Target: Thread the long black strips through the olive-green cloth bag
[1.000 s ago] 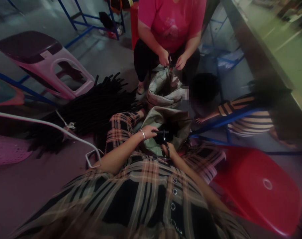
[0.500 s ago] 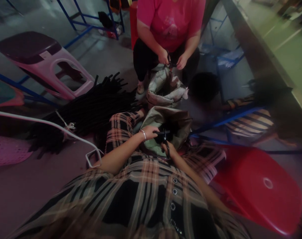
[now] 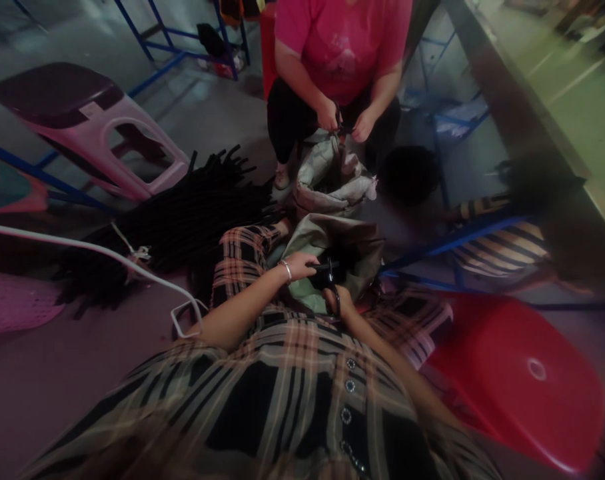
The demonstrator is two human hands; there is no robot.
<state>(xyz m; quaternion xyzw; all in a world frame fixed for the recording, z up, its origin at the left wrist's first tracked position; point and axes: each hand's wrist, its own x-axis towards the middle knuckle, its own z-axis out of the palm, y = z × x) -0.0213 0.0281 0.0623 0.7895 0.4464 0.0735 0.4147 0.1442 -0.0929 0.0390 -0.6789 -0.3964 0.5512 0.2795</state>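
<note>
Hands dim over sack (image 3: 307, 287), left hand (image 3: 300, 264) pinching black stick (image 3: 324, 266), scissors (image 3: 334, 297) blurred

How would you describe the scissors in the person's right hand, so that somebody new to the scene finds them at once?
Start at the big red stool on the right, then look left to the open sack before the plaid lap. Over its mouth the right hand holds dark scissors, which meet the black strip that the left hand pinches. Only they have looped handles.
</note>
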